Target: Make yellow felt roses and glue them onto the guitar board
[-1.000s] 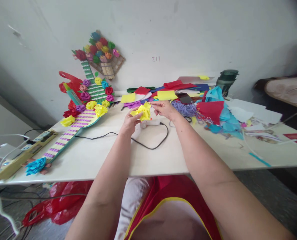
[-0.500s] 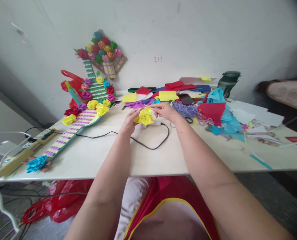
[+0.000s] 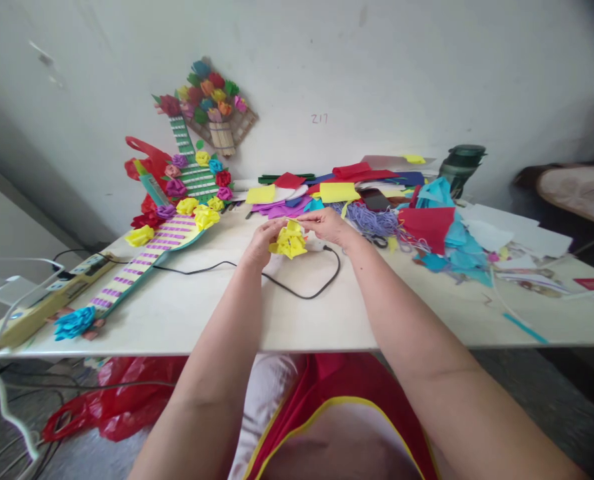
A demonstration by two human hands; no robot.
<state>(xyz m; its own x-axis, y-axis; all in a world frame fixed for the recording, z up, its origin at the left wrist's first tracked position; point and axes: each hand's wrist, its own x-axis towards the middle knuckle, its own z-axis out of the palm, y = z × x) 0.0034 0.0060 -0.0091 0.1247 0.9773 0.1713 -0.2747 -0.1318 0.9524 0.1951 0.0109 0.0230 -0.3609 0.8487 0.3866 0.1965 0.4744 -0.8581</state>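
Observation:
Above the middle of the table, a yellow paper flower (image 3: 289,241) with ruffled petals is held between both hands. My left hand (image 3: 263,241) grips it from the left side, fingers closed behind the petals. My right hand (image 3: 327,225) pinches at the flower's upper right edge with thumb and forefinger, on what looks like a petal tip. Behind and below the flower sits a white device (image 3: 314,244) with a black cord (image 3: 297,296), partly covered by the hands and petals.
Left stand a flower-trimmed striped guitar shape (image 3: 149,257), a glue bottle (image 3: 151,185) and a power strip (image 3: 57,300). Coloured sheets (image 3: 337,192) lie along the wall. To the right are purple yarn (image 3: 371,219), scissors (image 3: 378,241), blue scraps (image 3: 459,247) and a dark bottle (image 3: 461,167).
The yellow flower has tilted slightly and sits a little lower. My right fingers have shifted slightly left and down at its upper edge. The camera view has moved a little.

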